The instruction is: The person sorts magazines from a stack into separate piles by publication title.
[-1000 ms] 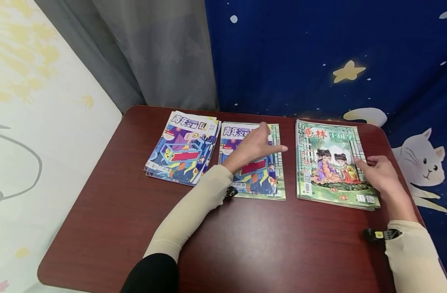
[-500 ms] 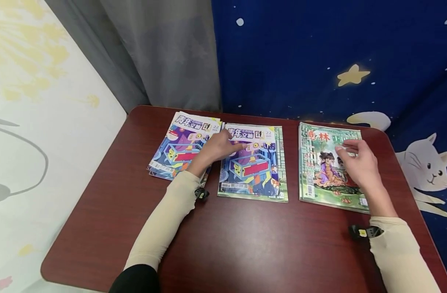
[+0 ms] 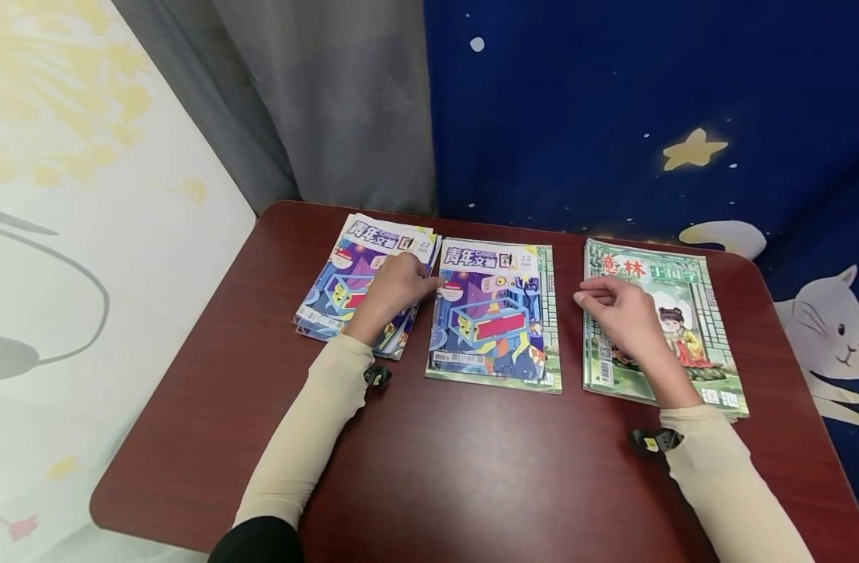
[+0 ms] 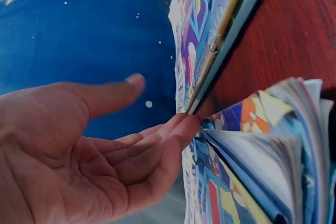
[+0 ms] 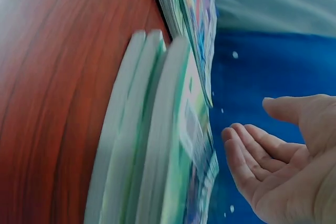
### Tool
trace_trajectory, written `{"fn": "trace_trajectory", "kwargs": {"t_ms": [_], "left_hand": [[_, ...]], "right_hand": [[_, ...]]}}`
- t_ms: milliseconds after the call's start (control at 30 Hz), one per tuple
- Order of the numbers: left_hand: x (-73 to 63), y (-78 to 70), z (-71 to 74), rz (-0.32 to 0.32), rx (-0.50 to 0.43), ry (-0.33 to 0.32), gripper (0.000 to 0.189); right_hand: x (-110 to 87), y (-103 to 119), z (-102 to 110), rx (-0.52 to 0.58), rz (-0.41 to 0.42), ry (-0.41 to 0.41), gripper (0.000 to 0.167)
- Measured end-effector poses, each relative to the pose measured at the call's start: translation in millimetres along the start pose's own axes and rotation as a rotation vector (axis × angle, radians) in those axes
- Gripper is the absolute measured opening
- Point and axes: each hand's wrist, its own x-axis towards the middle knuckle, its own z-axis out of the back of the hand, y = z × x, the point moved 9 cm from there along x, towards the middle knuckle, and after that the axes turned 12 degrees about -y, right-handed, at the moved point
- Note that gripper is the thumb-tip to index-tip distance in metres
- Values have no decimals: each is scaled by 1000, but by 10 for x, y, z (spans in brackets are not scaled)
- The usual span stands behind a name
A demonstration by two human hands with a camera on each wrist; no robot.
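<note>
Over the left stack of purple magazines [image 3: 334,293] is my left hand [image 3: 390,289], its thumb reaching toward the middle stack. In the left wrist view its fingertips [image 4: 184,127] are right at the gap between these two stacks, the thumb raised. The middle stack has a purple magazine [image 3: 496,320] on top of a larger green magazine [image 3: 551,352], which shows along the right and front edges. My right hand [image 3: 627,313] hovers above the left part of the green magazine stack [image 3: 714,336], fingers loosely bent with nothing in them. The right wrist view shows its palm beside the stacked spines [image 5: 152,145].
All three stacks lie toward the back of the dark red wooden table [image 3: 486,469]. A grey curtain [image 3: 359,102] and a blue starry curtain [image 3: 577,117] hang behind it. On the left stands a pale patterned wall [image 3: 120,313].
My left hand has moved left, from across the middle stack to the left stack. My right hand has left the green stack's right edge and moved left across its cover.
</note>
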Motion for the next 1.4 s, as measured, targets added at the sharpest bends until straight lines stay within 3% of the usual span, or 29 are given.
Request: {"fn": "trace_trajectory", "kwargs": {"t_ms": [200, 400, 633, 867, 1067, 1267, 1400], "left_hand": [[67, 15, -72, -1, -7, 5, 47], [125, 12, -202, 33, -4, 81, 47], [182, 39, -295, 79, 27, 137, 40], [182, 10, -310, 85, 69, 110, 36], [194, -14, -325, 57, 100, 92, 35], [209, -31, -344, 34, -5, 172, 44], [179, -99, -356, -17, -100, 226, 35]], "right_hand": [[77, 43, -266, -59, 27, 42, 38], [90, 125, -432, -156, 39, 51, 35], [45, 264, -619, -159, 2, 49, 36], [110, 326, -704, -186, -49, 71, 37], [140, 299, -740, -174, -117, 103, 55], [126, 253, -754, -144, -147, 103, 43], [108, 228, -740, -137, -149, 79, 36]]}}
